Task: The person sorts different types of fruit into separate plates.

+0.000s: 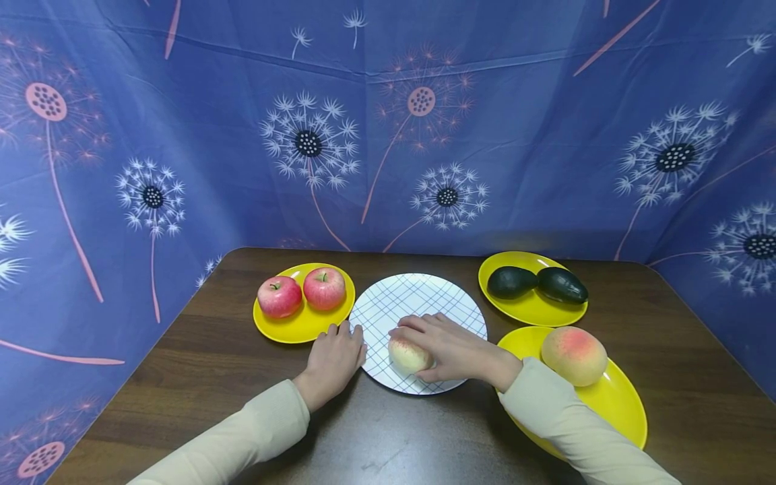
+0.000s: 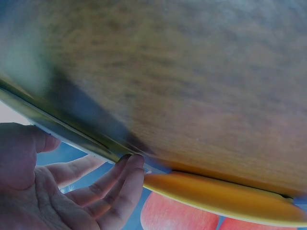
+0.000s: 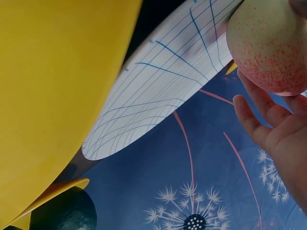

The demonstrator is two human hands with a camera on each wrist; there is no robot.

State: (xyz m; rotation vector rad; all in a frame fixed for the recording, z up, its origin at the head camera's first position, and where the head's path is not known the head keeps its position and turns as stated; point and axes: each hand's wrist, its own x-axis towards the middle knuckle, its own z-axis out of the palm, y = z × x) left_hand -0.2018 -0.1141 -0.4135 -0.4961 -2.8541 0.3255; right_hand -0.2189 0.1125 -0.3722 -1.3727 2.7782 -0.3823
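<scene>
My right hand (image 1: 451,347) grips a pale peach (image 1: 409,356) over the round white plate with blue grid lines (image 1: 378,296). In the right wrist view the same peach (image 3: 268,52) has a red-speckled lower side, with fingers curved about it. Whether it touches the plate is hard to tell. At the plate's left rim rests my left hand (image 1: 336,360), fingers loosely bent. The left wrist view shows this hand's thumb and fingertips (image 2: 132,163) along the rim, without a clear pinch. A larger peach (image 1: 574,356) lies on a yellow oval plate (image 1: 624,411) under my right forearm.
Behind my left hand, a yellow plate (image 1: 303,331) carries two red apples (image 1: 324,288). Two dark avocados (image 1: 562,285) lie on another yellow plate (image 1: 527,311) at the back right. A blue dandelion-print cloth (image 1: 388,135) hangs behind the brown wooden table (image 1: 200,364).
</scene>
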